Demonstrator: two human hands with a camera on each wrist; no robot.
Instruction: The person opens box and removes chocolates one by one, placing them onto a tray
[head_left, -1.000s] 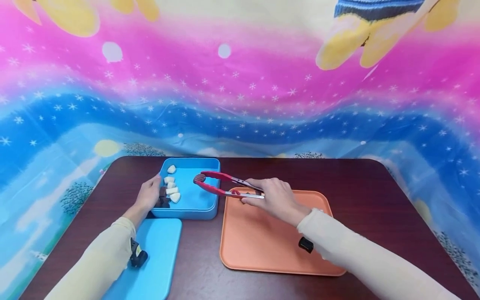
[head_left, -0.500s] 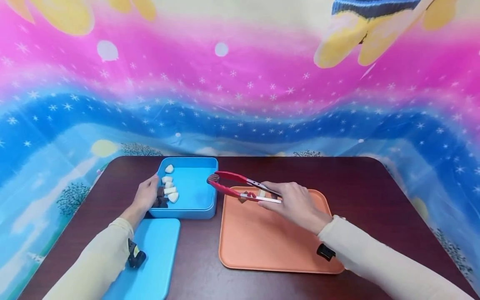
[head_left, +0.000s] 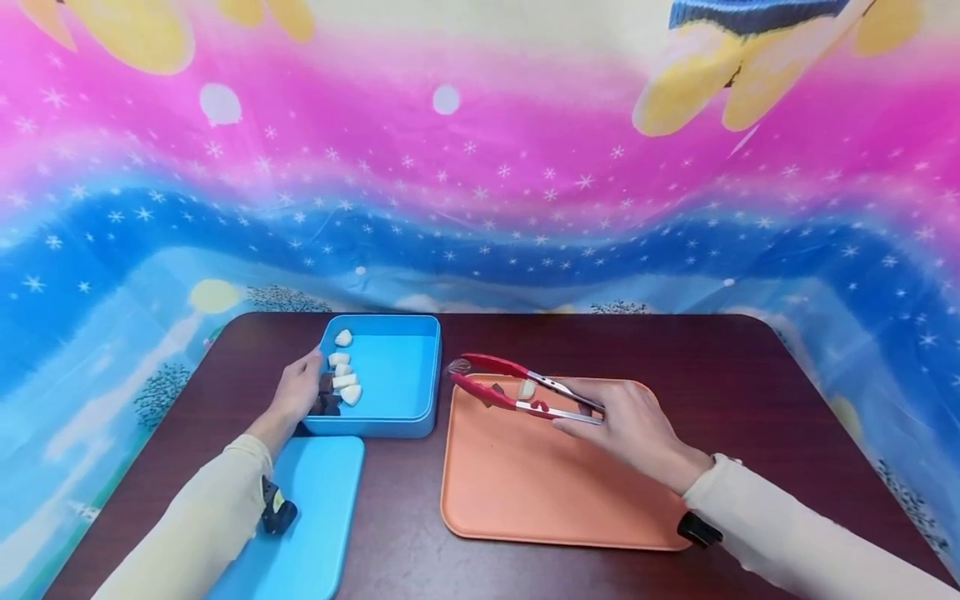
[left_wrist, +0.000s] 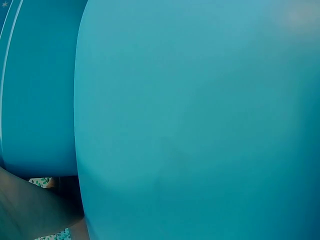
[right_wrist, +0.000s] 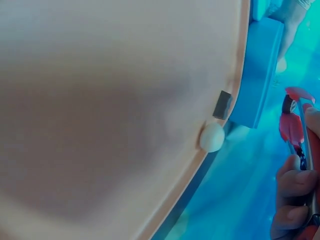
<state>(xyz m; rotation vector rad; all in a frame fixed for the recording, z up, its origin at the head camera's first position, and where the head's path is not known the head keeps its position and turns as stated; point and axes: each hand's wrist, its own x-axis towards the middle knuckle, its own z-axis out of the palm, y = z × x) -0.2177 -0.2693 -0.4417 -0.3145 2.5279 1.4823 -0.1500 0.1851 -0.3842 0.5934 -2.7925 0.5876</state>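
Note:
My right hand point(head_left: 637, 425) holds red-and-metal tongs point(head_left: 517, 379), which pinch a ribbed brown piece, like a chocolate point(head_left: 459, 367), at their tips. The tips hover by the far left corner of the orange tray point(head_left: 555, 492). On that tray lie a white piece point(head_left: 527, 389) and a brown piece point(head_left: 491, 398) near the far edge. My left hand point(head_left: 296, 387) rests against the left side of the blue box point(head_left: 401, 427), its fingers fairly straight. Inside the box, several white pieces point(head_left: 342, 337) and dark brown pieces point(head_left: 326, 405) lie along the left side.
A flat blue lid point(head_left: 318, 500) lies on the dark table point(head_left: 405, 533) in front of the box, under the left forearm. A gap of table separates box and tray. A colourful patterned cloth point(head_left: 480, 183) hangs behind the table.
My right hand has drawn the tongs and the ribbed brown piece rightward and nearer, from over the box to the tray's far left corner. The left hand keeps its place.

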